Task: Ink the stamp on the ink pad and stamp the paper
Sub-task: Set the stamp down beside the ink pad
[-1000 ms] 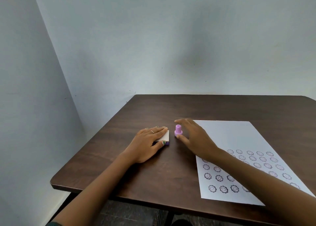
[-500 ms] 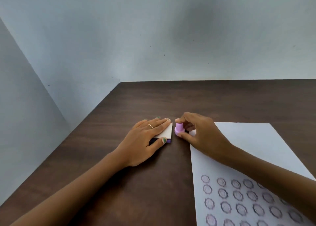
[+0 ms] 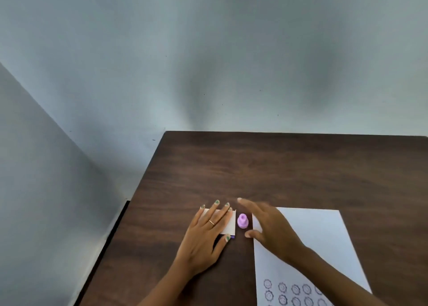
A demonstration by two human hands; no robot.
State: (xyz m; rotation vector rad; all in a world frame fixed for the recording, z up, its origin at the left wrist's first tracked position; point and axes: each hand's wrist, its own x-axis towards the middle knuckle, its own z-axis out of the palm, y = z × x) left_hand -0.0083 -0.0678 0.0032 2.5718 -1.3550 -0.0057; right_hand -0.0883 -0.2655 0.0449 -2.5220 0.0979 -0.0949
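My left hand (image 3: 209,238) lies flat and spread on the ink pad (image 3: 229,223), palm down, fingers reaching toward twelve o'clock across its white lid. A thin ring sits on one finger, and the nails are painted green. The thumb rests at the pad's near edge, where a sliver of purple base shows at its five o'clock corner. Most of the pad is hidden under my fingers; only its right strip is clear.

The stamp (image 3: 242,221) stands upright on the counter (image 3: 301,167), a small lilac knob just beside the pad at its three o'clock. I cannot tell whether the two touch. Nothing grips the stamp.

My right hand (image 3: 269,230) is open and slightly blurred, fingers spread, hovering just at the stamp's three o'clock. The forefinger points past the stamp toward eleven o'clock and the thumb curls in at the stamp's five o'clock, so the hand half-brackets the stamp without closing on it. It holds nothing.

The paper (image 3: 324,236) lies on the counter under my right wrist and forearm, its left edge near the stamp. Its upper part is blank; rows of round dark stamped marks (image 3: 295,290) fill the part at six o'clock, running off the bottom of the view.

The counter is dark wood grain, pushed into a corner of pale walls (image 3: 208,62).
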